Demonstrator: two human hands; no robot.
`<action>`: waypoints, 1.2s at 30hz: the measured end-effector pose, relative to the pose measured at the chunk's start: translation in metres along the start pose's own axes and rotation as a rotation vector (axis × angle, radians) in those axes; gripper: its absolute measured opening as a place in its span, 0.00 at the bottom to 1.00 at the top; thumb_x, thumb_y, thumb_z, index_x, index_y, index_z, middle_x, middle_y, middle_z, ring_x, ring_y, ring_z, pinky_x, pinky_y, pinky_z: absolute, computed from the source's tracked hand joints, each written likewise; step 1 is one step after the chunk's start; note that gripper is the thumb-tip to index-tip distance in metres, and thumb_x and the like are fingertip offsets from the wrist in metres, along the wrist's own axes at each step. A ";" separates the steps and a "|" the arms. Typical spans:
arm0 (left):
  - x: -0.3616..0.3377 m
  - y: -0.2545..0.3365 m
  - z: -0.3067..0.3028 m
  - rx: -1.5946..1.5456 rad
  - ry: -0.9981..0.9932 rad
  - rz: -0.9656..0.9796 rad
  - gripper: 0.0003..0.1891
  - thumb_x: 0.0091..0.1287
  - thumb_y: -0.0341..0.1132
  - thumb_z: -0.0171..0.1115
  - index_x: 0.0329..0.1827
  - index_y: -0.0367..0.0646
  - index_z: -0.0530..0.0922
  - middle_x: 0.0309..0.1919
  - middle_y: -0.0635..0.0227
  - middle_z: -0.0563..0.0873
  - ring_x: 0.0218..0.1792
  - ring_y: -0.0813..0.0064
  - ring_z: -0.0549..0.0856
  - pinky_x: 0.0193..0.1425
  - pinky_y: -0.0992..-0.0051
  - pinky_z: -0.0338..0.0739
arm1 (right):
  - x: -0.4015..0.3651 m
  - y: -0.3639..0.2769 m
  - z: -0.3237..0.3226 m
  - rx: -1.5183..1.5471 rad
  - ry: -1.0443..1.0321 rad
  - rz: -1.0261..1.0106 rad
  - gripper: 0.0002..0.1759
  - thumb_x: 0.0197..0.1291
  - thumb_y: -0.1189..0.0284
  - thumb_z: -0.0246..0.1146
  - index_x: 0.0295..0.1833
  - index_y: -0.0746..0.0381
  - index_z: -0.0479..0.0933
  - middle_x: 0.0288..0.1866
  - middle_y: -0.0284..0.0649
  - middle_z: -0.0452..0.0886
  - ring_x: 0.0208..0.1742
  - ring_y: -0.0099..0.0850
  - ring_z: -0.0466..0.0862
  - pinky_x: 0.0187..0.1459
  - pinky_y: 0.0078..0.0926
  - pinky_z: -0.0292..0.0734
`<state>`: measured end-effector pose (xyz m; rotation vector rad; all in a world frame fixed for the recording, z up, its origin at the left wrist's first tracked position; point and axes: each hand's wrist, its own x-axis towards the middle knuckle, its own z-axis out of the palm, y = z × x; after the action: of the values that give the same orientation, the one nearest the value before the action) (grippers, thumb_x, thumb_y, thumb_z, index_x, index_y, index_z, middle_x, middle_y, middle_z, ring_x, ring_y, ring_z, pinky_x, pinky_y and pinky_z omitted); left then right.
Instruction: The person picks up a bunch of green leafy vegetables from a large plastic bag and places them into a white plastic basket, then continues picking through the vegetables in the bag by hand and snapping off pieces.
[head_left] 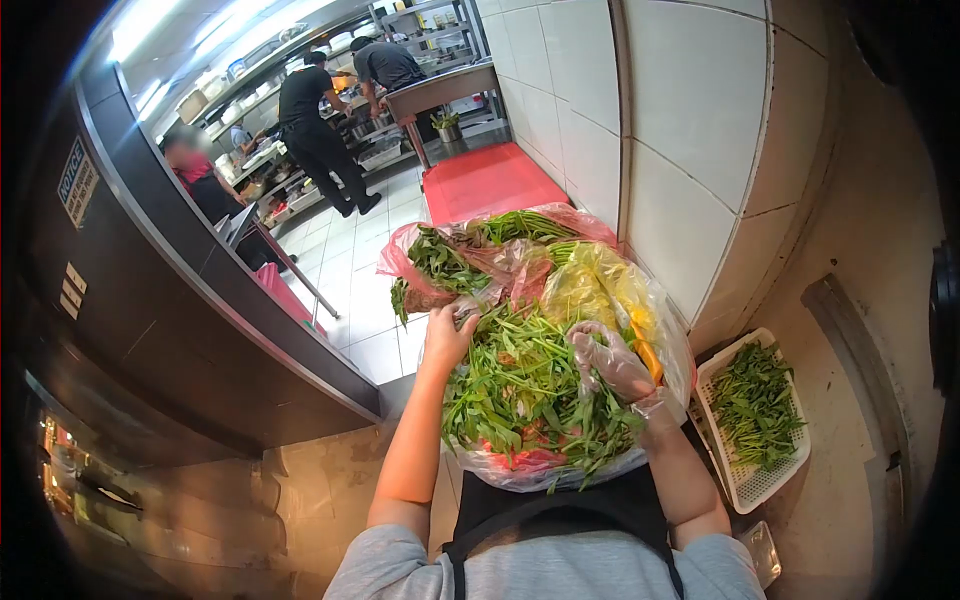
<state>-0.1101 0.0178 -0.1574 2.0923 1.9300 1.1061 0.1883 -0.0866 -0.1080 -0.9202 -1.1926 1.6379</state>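
A large heap of leafy green vegetables (pixel 520 385) lies in front of me on an open plastic bag (pixel 500 470). My left hand (pixel 448 335), bare, has its fingers curled at the heap's far left edge, beside the plastic; what they grip is hidden. Over the right side of the heap, my right hand (pixel 612 365) wears a clear glove, its fingers closed on some of the leafy greens. Beyond both hands lie a pink bag (pixel 400 250) with more greens and a yellow bag (pixel 590 285).
To my right, a white basket (pixel 708 385) holds cut greens. A red board or lid (pixel 490 185) lies past the bags, along the tiled wall (pixel 670 90). A dark partition (pixel 170 290) stands at left. Several people work in the kitchen behind, near a steel table (pixel 440 90).
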 end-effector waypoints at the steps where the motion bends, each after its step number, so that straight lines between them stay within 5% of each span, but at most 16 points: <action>1: -0.001 -0.017 0.011 -0.013 -0.132 -0.056 0.16 0.61 0.39 0.70 0.46 0.37 0.82 0.36 0.63 0.83 0.32 0.76 0.82 0.39 0.76 0.76 | -0.004 -0.002 0.004 -0.001 0.034 -0.030 0.24 0.60 0.59 0.68 0.55 0.62 0.72 0.25 0.27 0.73 0.22 0.16 0.70 0.26 0.16 0.66; 3: -0.004 -0.027 0.018 -0.042 -0.394 -0.166 0.15 0.65 0.41 0.66 0.45 0.37 0.83 0.34 0.64 0.86 0.32 0.78 0.83 0.37 0.77 0.77 | -0.003 0.000 0.005 -0.022 0.023 -0.031 0.20 0.60 0.63 0.68 0.53 0.62 0.74 0.28 0.27 0.75 0.24 0.15 0.71 0.27 0.15 0.66; 6: -0.007 -0.009 -0.009 -0.493 -0.665 -0.399 0.13 0.69 0.41 0.62 0.43 0.39 0.84 0.32 0.66 0.88 0.34 0.81 0.84 0.36 0.79 0.78 | -0.002 0.007 0.003 -0.043 0.029 -0.066 0.13 0.59 0.70 0.69 0.48 0.61 0.77 0.32 0.28 0.79 0.29 0.14 0.73 0.28 0.15 0.69; 7: -0.004 0.021 -0.041 -0.360 -0.800 -0.315 0.12 0.70 0.39 0.61 0.43 0.39 0.84 0.35 0.70 0.88 0.36 0.83 0.85 0.37 0.81 0.78 | -0.003 0.008 0.002 -0.053 0.039 -0.069 0.13 0.59 0.71 0.68 0.48 0.60 0.77 0.32 0.28 0.79 0.30 0.13 0.74 0.28 0.16 0.69; 12: -0.004 0.078 -0.131 -0.860 -0.939 -0.096 0.11 0.69 0.38 0.63 0.40 0.38 0.84 0.35 0.71 0.88 0.32 0.86 0.83 0.39 0.84 0.79 | -0.009 -0.004 0.001 -0.064 0.062 -0.006 0.11 0.60 0.73 0.67 0.47 0.61 0.76 0.32 0.30 0.79 0.27 0.15 0.75 0.28 0.16 0.72; 16: 0.004 0.063 -0.130 -0.533 -0.691 0.034 0.10 0.65 0.36 0.67 0.41 0.37 0.85 0.28 0.72 0.87 0.29 0.88 0.82 0.34 0.84 0.77 | -0.002 -0.005 0.003 -0.072 0.038 -0.043 0.11 0.61 0.73 0.66 0.47 0.63 0.76 0.32 0.31 0.79 0.23 0.18 0.76 0.27 0.17 0.74; 17: -0.003 0.073 -0.139 -0.834 -0.716 0.026 0.10 0.63 0.35 0.69 0.40 0.36 0.85 0.24 0.72 0.85 0.25 0.88 0.78 0.30 0.82 0.73 | -0.003 -0.004 0.004 -0.067 0.032 -0.041 0.11 0.61 0.73 0.66 0.47 0.63 0.76 0.31 0.31 0.79 0.24 0.17 0.76 0.27 0.17 0.74; 21: 0.016 0.061 -0.129 -0.459 -0.394 -0.036 0.10 0.62 0.34 0.69 0.39 0.35 0.84 0.26 0.70 0.86 0.28 0.86 0.82 0.32 0.83 0.77 | -0.013 -0.004 0.004 -0.124 0.053 -0.025 0.08 0.61 0.72 0.66 0.44 0.62 0.77 0.31 0.30 0.79 0.24 0.16 0.75 0.26 0.17 0.73; 24: 0.006 0.064 -0.153 -0.994 -0.474 -0.086 0.09 0.63 0.33 0.68 0.39 0.35 0.84 0.27 0.68 0.86 0.29 0.83 0.84 0.35 0.82 0.80 | -0.015 -0.016 0.003 -0.199 0.088 0.022 0.08 0.61 0.70 0.66 0.42 0.61 0.77 0.29 0.29 0.78 0.21 0.15 0.73 0.24 0.15 0.69; 27: 0.016 0.051 -0.147 -0.873 -0.228 -0.127 0.08 0.66 0.33 0.65 0.40 0.36 0.83 0.29 0.67 0.86 0.29 0.80 0.86 0.35 0.80 0.83 | -0.023 -0.026 0.005 -0.241 0.113 0.090 0.10 0.60 0.68 0.68 0.42 0.61 0.77 0.30 0.29 0.78 0.25 0.15 0.75 0.29 0.14 0.71; 31: 0.013 0.055 -0.144 -1.121 -0.092 -0.227 0.07 0.68 0.34 0.64 0.38 0.40 0.80 0.29 0.67 0.86 0.28 0.80 0.84 0.33 0.80 0.81 | -0.020 -0.029 0.013 -0.329 0.135 0.009 0.07 0.61 0.78 0.64 0.44 0.65 0.78 0.39 0.32 0.80 0.44 0.17 0.77 0.48 0.18 0.75; 36: 0.004 0.056 -0.131 -1.221 -0.070 -0.284 0.06 0.68 0.34 0.64 0.38 0.42 0.80 0.29 0.67 0.87 0.27 0.80 0.86 0.31 0.81 0.82 | -0.006 -0.027 0.024 -0.428 0.193 -0.440 0.08 0.58 0.76 0.66 0.43 0.67 0.81 0.40 0.37 0.84 0.45 0.21 0.81 0.49 0.20 0.75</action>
<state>-0.1362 -0.0416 -0.0300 1.1075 0.9543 1.5159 0.1748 -0.0954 -0.0749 -0.9627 -1.5115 0.9415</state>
